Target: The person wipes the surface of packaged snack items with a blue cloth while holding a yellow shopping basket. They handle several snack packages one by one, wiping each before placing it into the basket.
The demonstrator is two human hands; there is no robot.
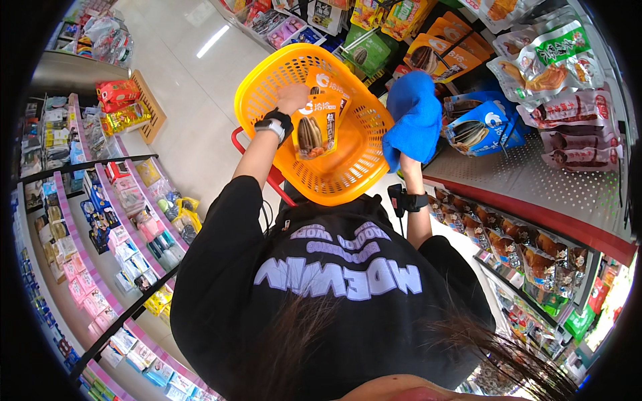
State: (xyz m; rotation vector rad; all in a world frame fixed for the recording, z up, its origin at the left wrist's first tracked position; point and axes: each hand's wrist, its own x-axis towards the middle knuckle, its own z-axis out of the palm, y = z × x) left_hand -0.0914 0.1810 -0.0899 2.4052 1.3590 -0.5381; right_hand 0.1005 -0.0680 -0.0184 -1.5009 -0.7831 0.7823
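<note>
A yellow-orange plastic basket (306,190) with slotted walls is close in front of my body. Inside it lie orange sunflower-seed bags, with one front bag (317,130) overlapping a rear bag (323,80). My left hand (292,98) reaches over the basket's left side. Its fingers meet the left edge of the bags, but their grip is unclear. A blue cloth (414,118) covers my right hand, whose fingers are hidden beneath it. The cloth touches or overlaps the basket's right rim, beside the snack shelf.
Sunflower-seed bags in blue (479,128) and orange (444,50) hang on hooks at the right. A perforated shelf (506,175) has a red front edge. Packaged goods fill racks (118,205) at the left. A red handle (268,173) shows beside the basket. Tiled floor (175,90) lies beyond.
</note>
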